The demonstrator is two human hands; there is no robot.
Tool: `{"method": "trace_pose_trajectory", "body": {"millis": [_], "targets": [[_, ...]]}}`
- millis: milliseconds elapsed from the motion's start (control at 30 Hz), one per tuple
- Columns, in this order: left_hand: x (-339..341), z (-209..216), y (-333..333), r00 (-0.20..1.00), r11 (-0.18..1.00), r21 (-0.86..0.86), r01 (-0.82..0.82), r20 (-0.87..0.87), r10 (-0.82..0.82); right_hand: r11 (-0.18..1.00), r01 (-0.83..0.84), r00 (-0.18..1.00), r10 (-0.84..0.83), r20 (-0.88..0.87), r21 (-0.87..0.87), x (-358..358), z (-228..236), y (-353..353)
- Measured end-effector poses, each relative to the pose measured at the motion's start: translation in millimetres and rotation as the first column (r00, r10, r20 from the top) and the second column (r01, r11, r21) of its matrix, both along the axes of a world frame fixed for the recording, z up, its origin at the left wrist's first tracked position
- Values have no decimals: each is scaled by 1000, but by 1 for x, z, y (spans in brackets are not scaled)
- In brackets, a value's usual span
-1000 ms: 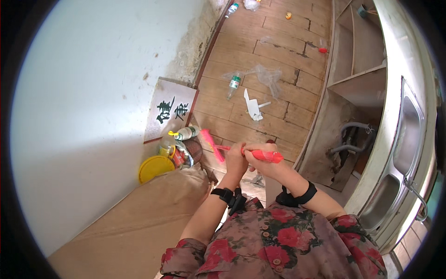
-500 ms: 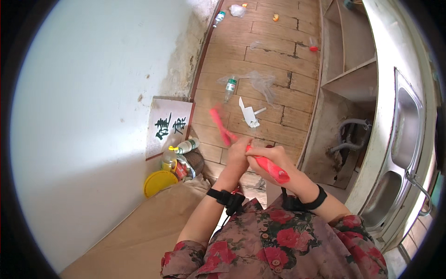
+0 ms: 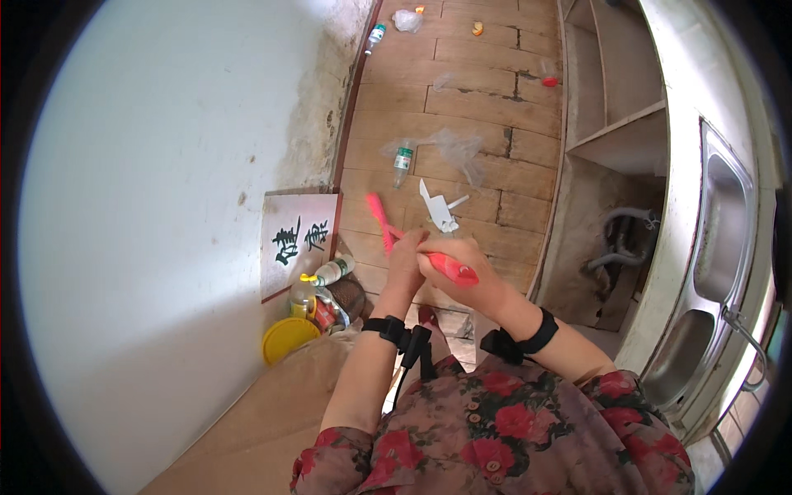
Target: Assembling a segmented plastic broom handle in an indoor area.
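Observation:
Both of my hands grip a pinkish-red broom (image 3: 378,214). Its handle end (image 3: 452,270) points back toward me past my right hand, and its narrow crosswise head lies to the left, beyond my hands; the bristles are hard to make out. My left hand (image 3: 406,257) is closed round the shaft nearer the head. Close behind it, my right hand (image 3: 477,268) is wrapped round the thicker handle end. Just beyond the hands on the wood-look floor are torn white pieces (image 3: 439,208), a clear bottle with a green label (image 3: 403,161) and a crumpled clear plastic bag (image 3: 460,155).
More litter lies farther off: a bottle (image 3: 375,37), a whitish bag (image 3: 407,21), an orange scrap (image 3: 478,29) and a red-capped container (image 3: 549,78). Bottles and a yellow lid (image 3: 289,340) crowd the left wall. Along the right runs a counter with a steel sink (image 3: 716,239).
My hands and the broom's handle end have shifted left and slightly up. The broom head, blurred before, now shows sharply. The floor litter sits slightly farther left in view.

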State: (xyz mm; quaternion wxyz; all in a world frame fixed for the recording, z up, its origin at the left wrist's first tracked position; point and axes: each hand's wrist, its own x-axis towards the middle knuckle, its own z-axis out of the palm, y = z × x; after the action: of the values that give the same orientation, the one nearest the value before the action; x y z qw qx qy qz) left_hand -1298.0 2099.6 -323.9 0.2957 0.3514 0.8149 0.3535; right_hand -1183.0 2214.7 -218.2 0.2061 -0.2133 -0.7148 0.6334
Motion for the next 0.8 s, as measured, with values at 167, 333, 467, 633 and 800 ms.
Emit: {"method": "trace_pose_trajectory", "body": {"millis": [167, 333, 467, 633, 800], "targets": [[-14, 27, 8, 983, 985, -31, 169, -73, -171, 984, -173, 975, 176, 133, -36, 0, 33, 6], [-52, 23, -2, 972, 961, -190, 202, -80, -220, 1000, 18, 1000, -17, 20, -26, -34, -1, -17], [-73, 5, 12, 940, 927, -248, 281, -125, -318, 985, 96, 991, -82, 103, -142, -51, -18, -13], [-89, 15, 50, 907, 913, -12, 408, -113, -407, 945, 247, 945, -187, 269, -214, -64, 13, 5], [-93, 42, 50, 891, 890, 61, 452, 7, -453, 972, 196, 952, -220, 212, 130, -61, 34, -13]]}}
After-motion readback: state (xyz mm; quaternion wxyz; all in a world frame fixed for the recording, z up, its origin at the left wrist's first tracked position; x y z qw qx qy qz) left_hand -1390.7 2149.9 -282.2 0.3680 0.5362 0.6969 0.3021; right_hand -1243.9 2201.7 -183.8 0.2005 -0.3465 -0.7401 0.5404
